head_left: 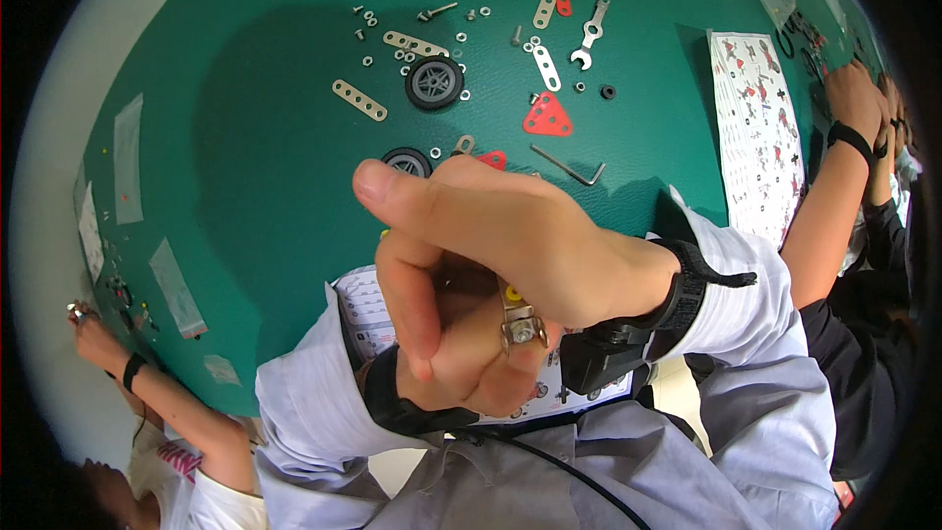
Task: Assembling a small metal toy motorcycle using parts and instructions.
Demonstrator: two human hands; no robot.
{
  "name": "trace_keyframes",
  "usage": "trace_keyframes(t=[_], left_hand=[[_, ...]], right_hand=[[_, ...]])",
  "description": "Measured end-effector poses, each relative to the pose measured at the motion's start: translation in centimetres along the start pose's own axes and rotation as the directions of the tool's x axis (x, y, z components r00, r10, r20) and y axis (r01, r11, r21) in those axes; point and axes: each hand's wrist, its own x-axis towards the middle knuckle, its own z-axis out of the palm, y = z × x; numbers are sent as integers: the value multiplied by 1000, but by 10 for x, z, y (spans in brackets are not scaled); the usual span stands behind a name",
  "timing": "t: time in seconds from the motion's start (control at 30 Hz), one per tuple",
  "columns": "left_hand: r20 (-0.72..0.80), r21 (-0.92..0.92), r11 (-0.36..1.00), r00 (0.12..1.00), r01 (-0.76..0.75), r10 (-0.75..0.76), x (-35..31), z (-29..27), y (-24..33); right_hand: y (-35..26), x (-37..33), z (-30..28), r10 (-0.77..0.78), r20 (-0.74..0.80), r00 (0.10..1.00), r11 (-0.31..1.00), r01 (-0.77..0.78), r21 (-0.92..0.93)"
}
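Note:
Both my hands meet over the near edge of the table, close to my chest. My left hand (466, 358) is closed on a small metal bracket piece (523, 332), which has a screw head on it and a yellow round part (513, 293) just above. Curled over it from the right is my right hand (510, 221), its thumb stretched to the left and its index finger bent down against the left hand. Whatever the right fingers hold is hidden behind the hand. Beyond the thumb a wheel (406, 161) with a black tyre is partly covered.
Scattered on the green table are another wheel (434, 83), metal strips (359, 100), a red triangular plate (549, 115), a hex key (571, 166), a flat wrench (591, 34) and loose nuts. An instruction sheet (756, 128) lies right. Other people's hands (856, 98) work at both sides.

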Motion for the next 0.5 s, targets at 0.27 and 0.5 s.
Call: trace_keyframes(t=[0.27,0.5], left_hand=[[-389,481,726,862,491,-325,-6,14,23],[-418,548,548,774,632,-475,0,8,42]], right_hand=[[0,1,0,-25,-6,1000,1000,25,12],[5,2,-17,-351,-121,929,912,310,-267]])
